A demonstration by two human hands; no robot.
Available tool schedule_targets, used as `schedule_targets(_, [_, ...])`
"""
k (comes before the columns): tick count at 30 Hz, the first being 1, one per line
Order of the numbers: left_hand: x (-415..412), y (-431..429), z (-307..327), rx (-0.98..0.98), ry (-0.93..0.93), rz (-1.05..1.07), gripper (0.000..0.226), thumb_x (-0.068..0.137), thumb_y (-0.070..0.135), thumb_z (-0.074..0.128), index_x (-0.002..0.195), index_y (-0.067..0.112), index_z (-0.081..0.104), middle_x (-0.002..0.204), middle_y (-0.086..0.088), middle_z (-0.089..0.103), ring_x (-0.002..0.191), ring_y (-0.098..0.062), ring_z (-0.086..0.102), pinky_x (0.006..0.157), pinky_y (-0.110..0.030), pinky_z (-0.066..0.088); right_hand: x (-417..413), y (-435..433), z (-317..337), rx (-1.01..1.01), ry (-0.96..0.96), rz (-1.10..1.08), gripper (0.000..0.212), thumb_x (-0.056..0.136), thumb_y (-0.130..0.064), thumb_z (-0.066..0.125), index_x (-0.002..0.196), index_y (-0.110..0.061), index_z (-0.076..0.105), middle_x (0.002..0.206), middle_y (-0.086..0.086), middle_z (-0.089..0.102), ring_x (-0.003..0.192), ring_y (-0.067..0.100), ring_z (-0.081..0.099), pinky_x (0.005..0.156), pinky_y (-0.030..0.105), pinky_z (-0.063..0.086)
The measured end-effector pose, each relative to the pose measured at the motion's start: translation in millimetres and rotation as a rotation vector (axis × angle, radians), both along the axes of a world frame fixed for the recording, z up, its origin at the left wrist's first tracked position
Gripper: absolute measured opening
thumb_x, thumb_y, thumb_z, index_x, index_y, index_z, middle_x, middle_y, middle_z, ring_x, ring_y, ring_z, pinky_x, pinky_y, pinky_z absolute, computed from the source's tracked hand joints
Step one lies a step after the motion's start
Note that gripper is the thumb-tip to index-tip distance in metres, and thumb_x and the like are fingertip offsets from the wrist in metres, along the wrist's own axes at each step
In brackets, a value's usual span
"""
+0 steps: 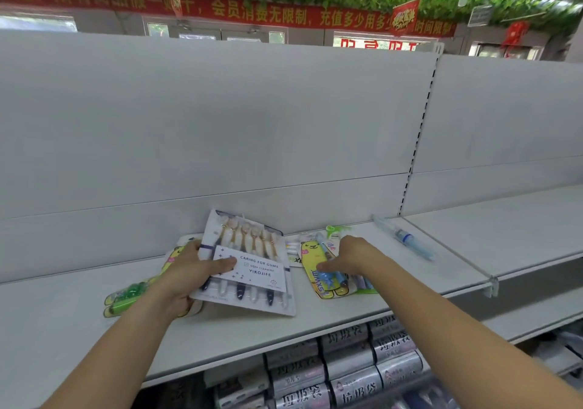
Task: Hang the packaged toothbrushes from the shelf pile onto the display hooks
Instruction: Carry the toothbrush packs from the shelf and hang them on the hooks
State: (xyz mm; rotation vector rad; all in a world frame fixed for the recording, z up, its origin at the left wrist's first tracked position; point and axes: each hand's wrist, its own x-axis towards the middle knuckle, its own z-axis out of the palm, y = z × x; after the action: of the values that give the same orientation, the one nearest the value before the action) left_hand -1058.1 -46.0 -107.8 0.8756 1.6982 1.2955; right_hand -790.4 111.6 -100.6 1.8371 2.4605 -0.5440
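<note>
Holding the big toothbrush pack (pixel 249 269) by the back edge of the shelf (pixel 63 329), the left hand (pixel 186 273) pinches it, thumb on top. The right hand (pixel 350 257) rests its fingers, close together, on the yellow bear pack (pixel 307 250) beside it.

A white multi-pack of toothbrushes (pixel 249 263) tilts up on the shelf (pixel 63 329); a yellow bear pack (pixel 310 271) lies right, a green pack (pixel 126 298) left.
</note>
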Motion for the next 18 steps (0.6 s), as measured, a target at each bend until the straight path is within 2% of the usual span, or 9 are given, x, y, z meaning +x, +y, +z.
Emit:
schedule_targets(3, [-10, -8, 10, 0.102, 0.022, 0.041, 0.070, 0.068, 0.019, 0.093, 0.126, 0.012, 0.054, 0.106, -0.010, 0.077, 0.093, -0.030, 0.075, 0.083, -0.049, 0.061, -7, 1, 4, -0.025, 0.005, 0.001, 0.065, 0.081, -0.063, 0.072, 0.112, -0.010, 0.050, 0.097, 0.003, 0.056, 0.098, 0.023, 0.057, 0.077, 0.031, 0.046])
schedule_targets(5, [-15, -14, 17, 0.180, -0.008, 0.091, 0.063, 0.080, 0.009, 0.086, 0.129, 0.017, 0.048, 0.108, -0.010, 0.074, 0.095, -0.030, 0.074, 0.079, -0.045, 0.060, -10, 0, 7, -0.043, -0.007, -0.002, 0.077, 0.083, -0.061, 0.071, 0.132, -0.006, 0.049, 0.122, 0.009, 0.060, 0.112, 0.026, 0.058, 0.083, 0.032, 0.047])
schedule_targets(7, [-22, -20, 20, 0.247, -0.045, 0.112, 0.060, 0.083, 0.008, 0.081, 0.131, 0.020, 0.048, 0.109, -0.010, 0.073, 0.095, -0.030, 0.074, 0.077, -0.044, 0.061, -14, -2, 11, -0.044, -0.029, 0.002, 0.088, 0.084, -0.062, 0.070, 0.142, -0.003, 0.042, 0.138, 0.012, 0.056, 0.123, 0.027, 0.056, 0.087, 0.032, 0.046])
schedule_targets(10, [-33, -26, 17, 0.314, -0.114, 0.148, 0.059, 0.084, 0.010, 0.079, 0.135, 0.022, 0.050, 0.111, -0.009, 0.074, 0.093, -0.027, 0.075, 0.070, -0.040, 0.061, -16, 0, 13, -0.046, -0.066, -0.011, 0.091, 0.080, -0.065, 0.071, 0.139, -0.003, 0.044, 0.133, 0.011, 0.058, 0.121, 0.027, 0.057, 0.088, 0.032, 0.047])
schedule_targets(11, [-36, -27, 16, 0.325, -0.133, 0.159, 0.058, 0.085, 0.011, 0.078, 0.135, 0.025, 0.051, 0.110, -0.007, 0.076, 0.092, -0.026, 0.075, 0.069, -0.039, 0.061, -17, 1, 14, -0.053, -0.078, -0.014, 0.085, 0.079, -0.066, 0.072, 0.132, -0.004, 0.048, 0.122, 0.010, 0.061, 0.113, 0.026, 0.058, 0.083, 0.031, 0.048])
schedule_targets(13, [-41, -31, 13, 0.345, -0.148, 0.162, 0.054, 0.086, 0.013, 0.076, 0.132, 0.030, 0.053, 0.102, 0.000, 0.078, 0.087, -0.020, 0.077, 0.063, -0.037, 0.063, -19, 5, 11, -0.049, -0.083, -0.019, 0.070, 0.076, -0.068, 0.074, 0.105, -0.007, 0.056, 0.092, 0.005, 0.059, 0.094, 0.024, 0.057, 0.065, 0.029, 0.045])
schedule_targets(14, [-44, -32, 12, 0.355, -0.160, 0.159, 0.053, 0.087, 0.012, 0.075, 0.131, 0.031, 0.054, 0.100, 0.003, 0.079, 0.085, -0.018, 0.077, 0.062, -0.036, 0.063, -20, 6, 10, -0.043, -0.074, -0.020, 0.067, 0.074, -0.068, 0.076, 0.096, -0.007, 0.057, 0.086, 0.004, 0.058, 0.090, 0.023, 0.058, 0.062, 0.029, 0.043])
schedule_targets(16, [-49, -35, 10, 0.361, -0.177, 0.163, 0.054, 0.087, 0.011, 0.074, 0.132, 0.032, 0.054, 0.101, 0.004, 0.079, 0.090, -0.020, 0.077, 0.067, -0.039, 0.063, -23, 5, 10, -0.028, -0.040, -0.021, 0.064, 0.073, -0.063, 0.080, 0.100, -0.007, 0.062, 0.094, 0.007, 0.064, 0.094, 0.024, 0.062, 0.066, 0.028, 0.045])
schedule_targets(18, [-54, -38, 8, 0.362, -0.185, 0.168, 0.056, 0.088, 0.010, 0.074, 0.134, 0.032, 0.053, 0.103, 0.004, 0.078, 0.095, -0.023, 0.076, 0.074, -0.041, 0.061, -26, 1, 13, -0.057, 0.001, -0.019, 0.074, 0.075, -0.056, 0.082, 0.125, -0.006, 0.058, 0.121, 0.010, 0.064, 0.113, 0.026, 0.061, 0.080, 0.030, 0.050])
